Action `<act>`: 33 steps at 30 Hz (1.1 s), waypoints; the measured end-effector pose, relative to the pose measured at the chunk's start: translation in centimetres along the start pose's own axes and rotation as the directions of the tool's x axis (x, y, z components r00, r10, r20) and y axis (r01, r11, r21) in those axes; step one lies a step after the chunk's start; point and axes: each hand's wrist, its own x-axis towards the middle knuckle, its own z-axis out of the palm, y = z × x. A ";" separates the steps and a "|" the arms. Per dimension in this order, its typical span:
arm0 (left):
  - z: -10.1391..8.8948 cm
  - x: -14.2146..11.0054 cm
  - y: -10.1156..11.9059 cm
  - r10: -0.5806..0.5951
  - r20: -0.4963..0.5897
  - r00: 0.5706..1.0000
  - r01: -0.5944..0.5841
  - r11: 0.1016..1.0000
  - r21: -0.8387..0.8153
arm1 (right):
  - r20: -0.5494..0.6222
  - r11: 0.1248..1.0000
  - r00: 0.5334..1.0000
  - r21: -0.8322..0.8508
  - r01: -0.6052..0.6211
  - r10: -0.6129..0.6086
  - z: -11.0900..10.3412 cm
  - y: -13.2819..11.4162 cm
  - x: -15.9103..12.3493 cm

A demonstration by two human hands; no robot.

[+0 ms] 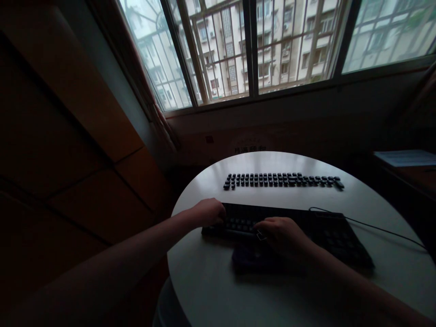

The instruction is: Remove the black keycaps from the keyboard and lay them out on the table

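Note:
A black keyboard (315,227) lies across the white round table, with keycaps still on part of it. At its left end, my left hand (209,212) is closed, its fingers curled down over the keys; whatever they pinch is hidden. My right hand (281,231) rests over the keyboard's middle, closed on a thin bent-wire keycap puller (260,235) whose loop shows below the fingertips. Beyond the keyboard, loose black keycaps (272,180) stand in rows. A dark, purplish soft-looking item (250,261) lies in front of the keyboard, partly beneath my right hand.
The keyboard's cable (381,228) runs right across the round table (204,281). A stool (168,304) shows below the table's left edge. Wooden cabinets (78,168) stand left, and a barred window (252,50) is ahead. Papers (405,158) lie on furniture at right.

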 end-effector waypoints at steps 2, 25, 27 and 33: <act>0.1 0.0 -0.1 0.024 -0.012 1.000 -0.024 1.000 -0.015 | 0.003 1.000 1.000 -0.010 -0.004 0.004 -0.1 -0.1 0.0; 0.1 0.6 -1.3 0.260 -0.041 0.965 -0.261 0.965 -0.004 | 0.013 1.000 1.000 -0.026 0.006 -0.005 0.1 0.1 0.0; -0.2 0.6 -1.3 0.236 0.006 0.972 -0.236 0.971 -0.049 | 0.018 1.000 1.000 -0.028 0.000 0.000 0.1 0.1 0.0; -0.5 0.3 -0.7 0.130 0.047 0.990 -0.127 0.989 -0.073 | 0.017 0.999 1.000 -0.034 -0.004 0.005 0.2 0.1 0.0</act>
